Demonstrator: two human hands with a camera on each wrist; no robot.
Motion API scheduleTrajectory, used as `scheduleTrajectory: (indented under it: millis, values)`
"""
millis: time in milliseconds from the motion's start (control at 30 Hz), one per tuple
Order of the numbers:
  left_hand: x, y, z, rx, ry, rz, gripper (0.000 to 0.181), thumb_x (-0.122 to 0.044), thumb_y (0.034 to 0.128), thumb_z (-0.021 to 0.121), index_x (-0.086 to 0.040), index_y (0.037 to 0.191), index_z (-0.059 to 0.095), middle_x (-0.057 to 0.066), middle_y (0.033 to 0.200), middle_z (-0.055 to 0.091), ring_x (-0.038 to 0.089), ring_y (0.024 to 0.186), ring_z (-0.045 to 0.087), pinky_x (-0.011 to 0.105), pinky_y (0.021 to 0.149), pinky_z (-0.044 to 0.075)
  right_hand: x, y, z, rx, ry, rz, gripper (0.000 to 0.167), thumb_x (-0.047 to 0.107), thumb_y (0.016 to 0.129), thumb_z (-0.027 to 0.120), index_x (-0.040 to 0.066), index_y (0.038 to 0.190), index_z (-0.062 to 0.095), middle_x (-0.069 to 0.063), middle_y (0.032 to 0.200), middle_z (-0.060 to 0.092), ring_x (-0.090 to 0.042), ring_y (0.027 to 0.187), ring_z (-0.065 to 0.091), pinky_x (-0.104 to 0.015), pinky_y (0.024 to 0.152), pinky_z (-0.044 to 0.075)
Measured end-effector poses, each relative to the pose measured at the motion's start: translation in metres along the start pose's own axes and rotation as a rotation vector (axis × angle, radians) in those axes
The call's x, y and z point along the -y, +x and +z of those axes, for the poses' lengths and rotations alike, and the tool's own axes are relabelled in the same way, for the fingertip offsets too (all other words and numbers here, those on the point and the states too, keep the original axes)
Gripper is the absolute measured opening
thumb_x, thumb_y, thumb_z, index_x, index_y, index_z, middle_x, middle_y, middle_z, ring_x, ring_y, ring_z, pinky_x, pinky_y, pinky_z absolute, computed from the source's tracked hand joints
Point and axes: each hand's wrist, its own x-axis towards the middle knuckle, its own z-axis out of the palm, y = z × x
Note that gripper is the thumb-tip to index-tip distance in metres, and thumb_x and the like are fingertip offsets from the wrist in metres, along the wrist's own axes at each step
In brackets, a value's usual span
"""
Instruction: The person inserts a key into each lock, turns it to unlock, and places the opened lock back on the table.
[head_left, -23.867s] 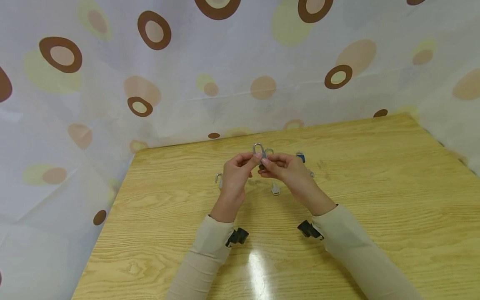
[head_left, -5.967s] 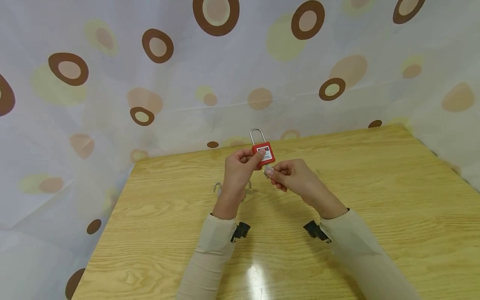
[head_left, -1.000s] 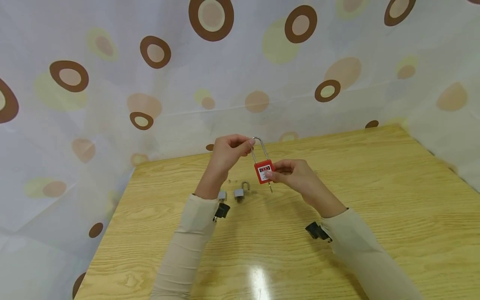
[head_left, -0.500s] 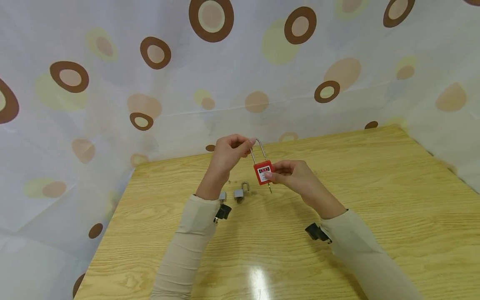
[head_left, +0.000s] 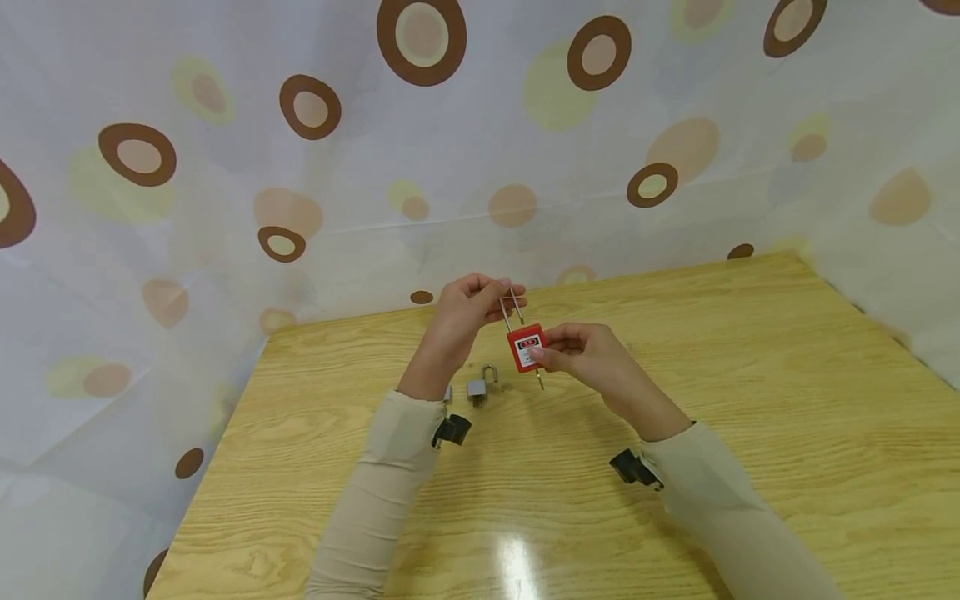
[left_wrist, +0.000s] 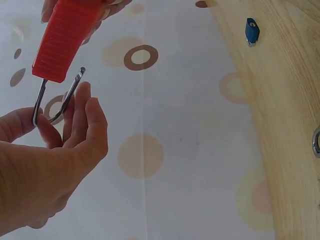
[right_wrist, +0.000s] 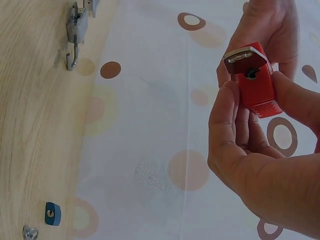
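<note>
In the head view a red padlock (head_left: pixel 528 350) with a white label is held up above the table between both hands. My right hand (head_left: pixel 600 358) grips its body by the sides, thumb on the label. My left hand (head_left: pixel 467 321) pinches the top of the long steel shackle (head_left: pixel 506 315). One shackle leg stays in the body; the left wrist view shows the other leg's notched tip (left_wrist: pixel 81 71) free, apart from the red body (left_wrist: pixel 65 40). A key (head_left: pixel 540 381) sticks out of the underside, its head (right_wrist: pixel 245 54) facing the right wrist camera.
On the wooden table (head_left: pixel 322 467) lies a grey padlock (head_left: pixel 477 389) with its shackle open. Another grey one (head_left: pixel 448 393) is mostly hidden behind my left wrist. A small blue padlock (right_wrist: pixel 53 214) lies near a shiny metal piece (right_wrist: pixel 30 233). A patterned sheet (head_left: pixel 450 167) hangs behind.
Over the last second my left hand moves slightly right and the shackle's free leg turns away from the body. Six seconds ago the left hand held the body and the right hand the key.
</note>
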Motion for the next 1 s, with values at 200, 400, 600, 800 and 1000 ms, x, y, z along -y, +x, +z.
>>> scheduleTrajectory:
  millis: [200, 400, 600, 800, 1000]
  values:
    - [0.001, 0.0, 0.0, -0.022, 0.02, 0.02, 0.018, -0.017, 0.0957, 0.062, 0.001, 0.097, 0.059, 0.024, 0.111, 0.062, 0.024, 0.094, 0.065, 0.038, 0.091, 0.051, -0.003, 0.001, -0.002, -0.012, -0.008, 0.002, 0.038, 0.019, 0.094, 0.065, -0.008, 0.119, 0.058, -0.014, 0.107, 0.065, -0.012, 0.085, 0.063, -0.032, 0.085, 0.051]
    - [0.002, 0.001, -0.003, -0.075, 0.071, 0.056, 0.022, -0.012, 0.0899, 0.069, -0.002, 0.102, 0.053, 0.011, 0.094, 0.063, 0.017, 0.082, 0.065, 0.044, 0.089, 0.052, -0.003, 0.002, -0.004, -0.027, -0.018, 0.018, 0.04, 0.02, 0.095, 0.063, -0.008, 0.122, 0.055, -0.015, 0.109, 0.064, -0.014, 0.088, 0.062, -0.035, 0.089, 0.049]
    - [0.004, 0.004, -0.007, -0.089, 0.228, 0.128, 0.022, -0.007, 0.0927, 0.064, 0.003, 0.112, 0.063, 0.015, 0.094, 0.065, 0.015, 0.078, 0.063, 0.039, 0.083, 0.055, -0.006, 0.001, -0.009, -0.036, -0.024, -0.019, 0.045, 0.018, 0.096, 0.061, 0.002, 0.136, 0.049, -0.012, 0.097, 0.062, -0.024, 0.089, 0.061, -0.038, 0.089, 0.048]
    - [0.006, 0.011, -0.007, -0.115, 0.354, 0.108, 0.016, -0.007, 0.0932, 0.063, 0.003, 0.105, 0.069, 0.017, 0.095, 0.065, 0.025, 0.079, 0.063, 0.034, 0.076, 0.056, -0.009, 0.003, -0.01, -0.039, -0.023, -0.05, 0.046, 0.018, 0.095, 0.063, 0.009, 0.139, 0.05, -0.012, 0.093, 0.063, -0.027, 0.089, 0.062, -0.04, 0.089, 0.049]
    - [0.014, 0.022, -0.005, -0.099, 0.583, 0.084, 0.014, -0.009, 0.0939, 0.063, 0.0, 0.102, 0.071, 0.013, 0.089, 0.068, 0.028, 0.077, 0.066, 0.027, 0.065, 0.053, -0.016, 0.009, -0.008, -0.059, -0.095, -0.009, 0.046, 0.02, 0.094, 0.065, 0.004, 0.135, 0.052, -0.014, 0.096, 0.065, -0.019, 0.083, 0.063, -0.034, 0.08, 0.053]
